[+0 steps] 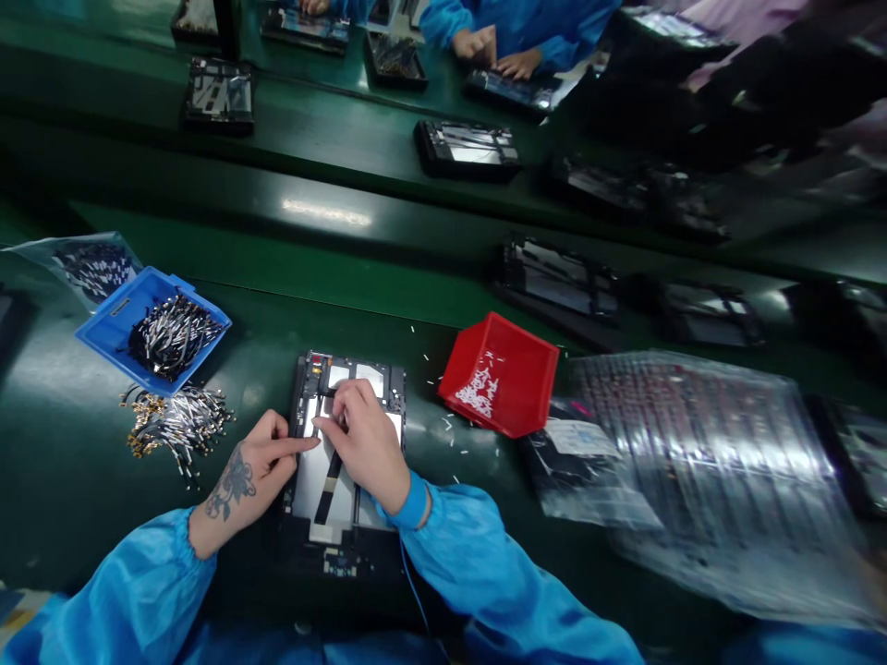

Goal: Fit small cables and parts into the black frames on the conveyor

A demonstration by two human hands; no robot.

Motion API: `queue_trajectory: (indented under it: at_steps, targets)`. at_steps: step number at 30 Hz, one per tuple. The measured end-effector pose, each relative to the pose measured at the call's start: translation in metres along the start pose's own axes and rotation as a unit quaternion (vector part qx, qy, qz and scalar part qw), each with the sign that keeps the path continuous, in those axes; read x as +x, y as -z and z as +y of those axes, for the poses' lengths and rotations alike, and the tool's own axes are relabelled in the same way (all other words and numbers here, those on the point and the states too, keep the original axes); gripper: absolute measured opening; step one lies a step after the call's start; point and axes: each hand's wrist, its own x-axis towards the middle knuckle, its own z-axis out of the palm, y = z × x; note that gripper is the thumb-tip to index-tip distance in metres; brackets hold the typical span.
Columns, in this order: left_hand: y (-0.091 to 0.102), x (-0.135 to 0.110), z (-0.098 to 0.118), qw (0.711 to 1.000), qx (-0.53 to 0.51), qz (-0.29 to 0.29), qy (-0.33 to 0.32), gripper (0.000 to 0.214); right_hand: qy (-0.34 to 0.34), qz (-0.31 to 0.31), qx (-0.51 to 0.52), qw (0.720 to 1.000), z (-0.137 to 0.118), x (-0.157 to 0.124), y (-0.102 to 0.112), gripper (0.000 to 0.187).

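Touching an open rectangular device, black frame with silver plates (305, 503), on dark green table (69, 480) | under both hands, long axis away from person | right hand (370, 443) nearer middle, fingertips bunched, pinch hidden | left hand (267, 462) at left edge, index straight, thumb apart

The device (343, 503) lies between the cable bin (111, 331), left, and the parts bin (525, 383), right; loose cables (190, 420) before the former.
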Motion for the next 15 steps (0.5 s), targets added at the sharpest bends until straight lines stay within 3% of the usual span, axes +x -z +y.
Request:
queue_trajectory:
  at_steps: [15]
  targets:
    - [0.0,-0.001,-0.002,1.0,-0.002,-0.003,0.002,0.037,0.017,0.031,-0.137,0.99,-0.002,0.021,0.008,0.014]
